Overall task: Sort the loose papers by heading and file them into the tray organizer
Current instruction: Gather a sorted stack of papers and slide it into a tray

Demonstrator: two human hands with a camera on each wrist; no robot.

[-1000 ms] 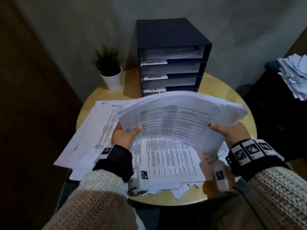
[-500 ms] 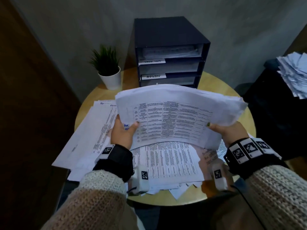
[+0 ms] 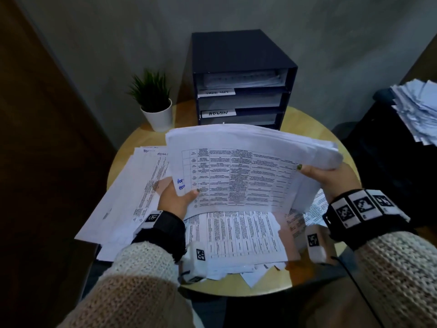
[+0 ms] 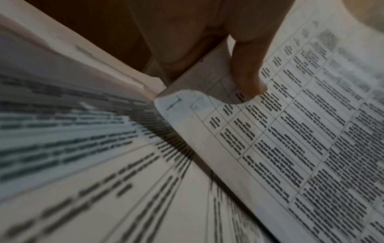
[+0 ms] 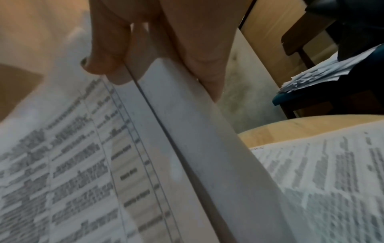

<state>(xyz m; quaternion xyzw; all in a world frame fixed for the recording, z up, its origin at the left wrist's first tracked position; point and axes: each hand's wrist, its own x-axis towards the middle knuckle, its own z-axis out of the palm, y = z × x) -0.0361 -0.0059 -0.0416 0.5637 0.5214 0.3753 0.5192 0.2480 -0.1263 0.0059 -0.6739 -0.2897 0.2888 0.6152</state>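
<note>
Grey walls frame the head view, where a round wooden bench [image 3: 314,129] carries a dark tray organizer [image 3: 241,74] at upper centre, its labelled slots facing the viewer and one reading ADMIN. A potted plant [image 3: 155,100] stands to its left. In mid-frame, a thick stack of papers [image 3: 236,166] is held above the bench, long axis running left to right, its printed table facing the viewer. The left hand [image 3: 176,197] grips the lower left corner and the right hand [image 3: 328,176] clamps the right edge. Compared with a second earlier, the stack has tipped more upright and sharpened, exposing blue handwriting near the left thumb, so the heading is likely being read before filing. More loose sheets [image 3: 132,192] lie spread beneath and to the left. In the left wrist view, the thumb [image 4: 247,69] presses the sheet's corner at centre. In the right wrist view, fingers [image 5: 199,54] pinch the stack's edge at upper centre.
</note>
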